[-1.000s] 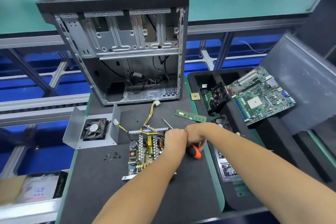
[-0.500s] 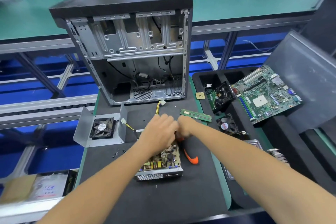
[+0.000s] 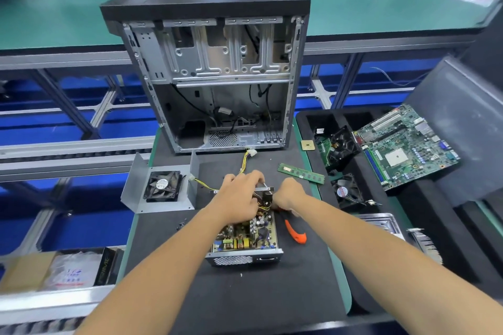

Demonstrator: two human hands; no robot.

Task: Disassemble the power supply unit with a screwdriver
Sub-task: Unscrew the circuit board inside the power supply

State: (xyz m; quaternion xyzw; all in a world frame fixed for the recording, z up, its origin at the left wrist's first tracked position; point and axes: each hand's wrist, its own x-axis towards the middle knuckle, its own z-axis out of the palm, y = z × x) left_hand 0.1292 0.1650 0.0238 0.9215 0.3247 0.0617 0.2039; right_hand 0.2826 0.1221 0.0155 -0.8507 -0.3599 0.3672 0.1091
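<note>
Orange plastic shows below your right hand point(image 3: 290, 193), which curls round the screwdriver point(image 3: 295, 234) with the handle trailing toward you; the tip is hidden, so I cannot tell whether it sits in a screw. Your left hand point(image 3: 241, 196) lies over the far end of the power supply unit point(image 3: 246, 239), fingers bent onto the metal edge there; whether they actually clamp it is unclear. The unit rests open-topped on the black mat point(image 3: 245, 294), directly in front of the computer case point(image 3: 215, 76). If the tip rides out of the screw head, it could jab the exposed board or your left fingers beside it. Loose screws point(image 3: 181, 224) left of the unit could roll off. The yellow wires point(image 3: 245, 160) running toward the case could snag if you lift.
</note>
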